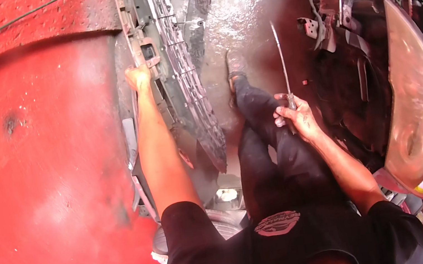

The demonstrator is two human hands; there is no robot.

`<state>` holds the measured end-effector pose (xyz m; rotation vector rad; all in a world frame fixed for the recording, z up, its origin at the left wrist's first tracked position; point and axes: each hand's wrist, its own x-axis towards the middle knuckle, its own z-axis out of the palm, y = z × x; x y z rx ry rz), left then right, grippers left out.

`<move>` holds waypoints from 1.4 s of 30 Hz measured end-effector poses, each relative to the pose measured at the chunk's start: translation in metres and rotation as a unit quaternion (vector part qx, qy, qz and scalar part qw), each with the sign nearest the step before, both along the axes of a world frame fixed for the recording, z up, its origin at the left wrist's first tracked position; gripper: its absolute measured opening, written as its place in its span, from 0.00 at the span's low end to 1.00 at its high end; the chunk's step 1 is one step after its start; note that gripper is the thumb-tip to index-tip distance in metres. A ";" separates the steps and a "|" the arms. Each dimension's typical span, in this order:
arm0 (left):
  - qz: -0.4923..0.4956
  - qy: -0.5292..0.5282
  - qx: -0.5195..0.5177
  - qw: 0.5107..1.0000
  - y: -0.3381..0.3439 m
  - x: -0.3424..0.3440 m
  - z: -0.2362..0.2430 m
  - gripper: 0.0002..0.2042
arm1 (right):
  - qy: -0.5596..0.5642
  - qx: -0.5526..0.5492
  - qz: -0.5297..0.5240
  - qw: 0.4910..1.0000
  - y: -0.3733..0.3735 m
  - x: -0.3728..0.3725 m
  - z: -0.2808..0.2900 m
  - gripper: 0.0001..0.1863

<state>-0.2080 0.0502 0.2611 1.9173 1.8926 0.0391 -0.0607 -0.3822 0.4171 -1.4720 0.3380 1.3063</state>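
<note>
My right hand (299, 116) is closed around the handle of a long-shafted screwdriver (281, 57). Its thin metal shaft points away from me, and the tip touches nothing. Out to the left, my left arm is stretched forward. The left hand (138, 78) is closed at the edge of a long, narrow light-coloured car trim strip (149, 54) with a rectangular opening. Part of that grip is hidden by the hand itself. Just right of the strip lies a long, dark, ribbed car part (182, 63).
A large red body panel (47, 161) with dark scuffs fills the left side. At right is a car front with exposed dark parts and a cloudy headlight (414, 96). Between them, my feet stand on a shiny floor (240, 8). A round dark object (219, 224) sits beside my left sleeve.
</note>
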 end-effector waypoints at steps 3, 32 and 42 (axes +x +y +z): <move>-0.059 0.034 0.027 0.997 0.020 -0.048 -0.040 0.18 | 0.019 -0.007 -0.001 1.000 0.015 0.008 -0.015 0.22; -0.143 0.049 -0.103 0.983 0.007 -0.045 -0.053 0.34 | -0.213 -0.067 -0.012 0.975 0.328 0.247 -0.130 0.11; -0.110 0.017 -0.217 0.970 0.029 -0.046 -0.065 0.31 | -0.256 0.095 -0.016 0.962 0.515 0.386 -0.265 0.21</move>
